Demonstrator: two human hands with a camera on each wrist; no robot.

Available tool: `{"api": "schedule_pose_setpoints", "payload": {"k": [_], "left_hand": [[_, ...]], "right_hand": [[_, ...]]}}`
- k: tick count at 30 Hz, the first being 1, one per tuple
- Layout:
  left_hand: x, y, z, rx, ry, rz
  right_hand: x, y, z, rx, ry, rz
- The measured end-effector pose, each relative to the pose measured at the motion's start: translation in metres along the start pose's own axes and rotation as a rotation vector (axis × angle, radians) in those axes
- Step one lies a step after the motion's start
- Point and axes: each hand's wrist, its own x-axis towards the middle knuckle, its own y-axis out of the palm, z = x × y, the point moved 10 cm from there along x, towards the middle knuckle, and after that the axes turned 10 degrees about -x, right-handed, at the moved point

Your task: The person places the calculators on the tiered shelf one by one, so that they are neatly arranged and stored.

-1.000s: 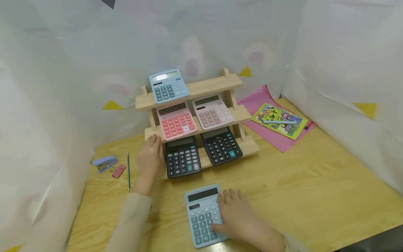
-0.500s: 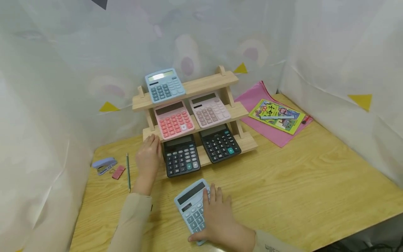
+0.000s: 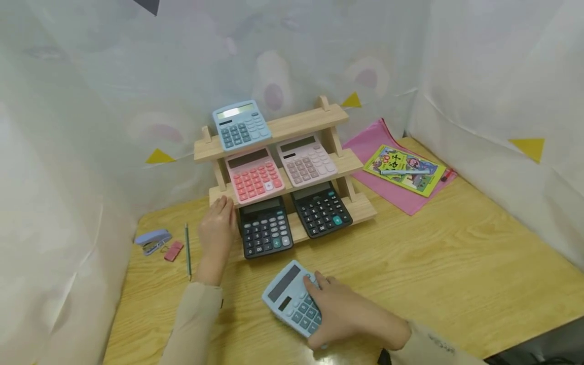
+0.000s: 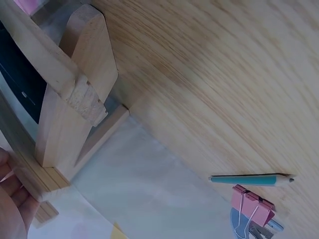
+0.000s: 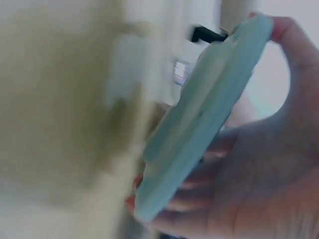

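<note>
My right hand [image 3: 339, 309] grips a light blue calculator [image 3: 285, 290] in front of the rack, fingers at one long edge and thumb at the other. In the right wrist view this calculator [image 5: 199, 119] is tilted on edge, seemingly raised from the table. My left hand [image 3: 216, 228] holds the left end of the middle board of a three-tier wooden rack [image 3: 305, 123]. The rack bears another blue calculator [image 3: 242, 125] on top, a pink calculator [image 3: 255, 175] and a pale pink calculator [image 3: 307, 159] in the middle, and two black calculators [image 3: 266, 228] at the bottom.
Left of the rack lie a purple stapler [image 3: 153, 240], a pink binder clip [image 3: 174, 251] and a green pencil [image 3: 188, 252]. At right, a pink zip pouch [image 3: 401, 203] lies under a yellow booklet [image 3: 429, 187] with a pale pen [image 3: 404, 172]. Pale sheeting surrounds the table [image 3: 456, 274].
The blue calculator under my right hand has turned anticlockwise, and my fingers and thumb have closed round its edges. My left hand stays at the rack.
</note>
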Motion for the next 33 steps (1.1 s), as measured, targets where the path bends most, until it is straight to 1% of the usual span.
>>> {"api": "schedule_pose_setpoints", "payload": {"k": [2,3,4,6,8,10,12,13,14,16,19,21,23,27,30,33], "left_hand": [[-0.001,-0.002,-0.001,-0.006,0.0,-0.006],[-0.001,-0.003,-0.002,-0.006,0.002,-0.009],[-0.002,-0.004,-0.003,-0.005,0.002,-0.011],[-0.002,-0.004,-0.005,0.001,0.004,-0.009],[-0.003,-0.004,-0.007,0.008,0.009,-0.002],[-0.004,-0.003,-0.01,0.012,0.012,0.01],[-0.005,-0.003,-0.013,0.013,0.012,0.021],[-0.006,-0.003,-0.014,0.009,0.011,0.024],[-0.008,-0.003,-0.014,0.006,0.009,0.027],[-0.011,-0.002,-0.015,0.007,0.002,0.037],[-0.014,0.0,-0.016,0.002,0.005,0.038],[-0.016,0.001,-0.017,0.002,0.005,0.037],[-0.018,0.002,-0.018,0.003,0.012,0.029],[-0.021,0.001,-0.022,0.009,0.018,0.018],[-0.022,0.002,-0.023,0.007,0.019,0.016],[-0.022,0.001,-0.023,0.001,0.013,0.016]], "right_hand": [[-0.011,-0.025,-0.005,0.063,-0.036,0.015],[-0.015,-0.041,-0.008,0.08,-0.046,0.007],[-0.018,-0.059,-0.012,0.076,-0.056,-0.019],[-0.017,-0.102,-0.021,0.026,-0.045,-0.101],[-0.008,-0.149,-0.034,-0.028,-0.012,-0.202],[0.008,-0.194,-0.049,-0.088,0.056,-0.267],[0.032,-0.231,-0.064,-0.12,0.128,-0.296],[0.045,-0.247,-0.07,-0.128,0.163,-0.306],[0.059,-0.261,-0.075,-0.162,0.203,-0.309],[0.087,-0.282,-0.084,-0.18,0.26,-0.298],[0.124,-0.298,-0.096,-0.167,0.347,-0.263],[0.143,-0.302,-0.102,-0.163,0.398,-0.227],[0.156,-0.301,-0.107,-0.156,0.445,-0.194],[0.169,-0.296,-0.109,-0.16,0.504,-0.187],[0.172,-0.292,-0.11,-0.171,0.535,-0.195],[0.175,-0.291,-0.108,-0.197,0.548,-0.202]]}}
